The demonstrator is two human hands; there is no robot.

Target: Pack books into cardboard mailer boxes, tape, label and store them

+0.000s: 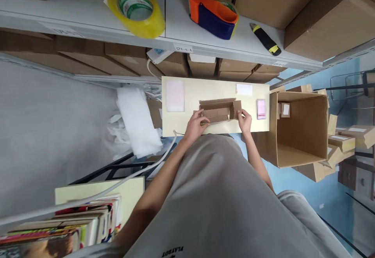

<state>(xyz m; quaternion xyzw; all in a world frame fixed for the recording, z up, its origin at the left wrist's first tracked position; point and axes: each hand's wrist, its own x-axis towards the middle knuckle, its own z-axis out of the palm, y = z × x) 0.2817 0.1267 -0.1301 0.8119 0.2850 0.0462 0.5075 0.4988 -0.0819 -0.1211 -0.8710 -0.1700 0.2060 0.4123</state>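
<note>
Both hands were on the small box, which sat mid-table, close to the near edge: the left hand pinched its left end flap, the right hand gripped the right end, fingers curled over the wall. I judged the thin card could buckle or a flap tear if either hand pressed unevenly, and the box, so close to the table edge by the wrists, might slide off toward the body. Just right of the right hand lay a pink slip, easily brushed off into the big carton beyond. Left of the left hand a white pad left bare tabletop between. Farther off, the shelf with tape roll overhung, limiting lift.
</note>
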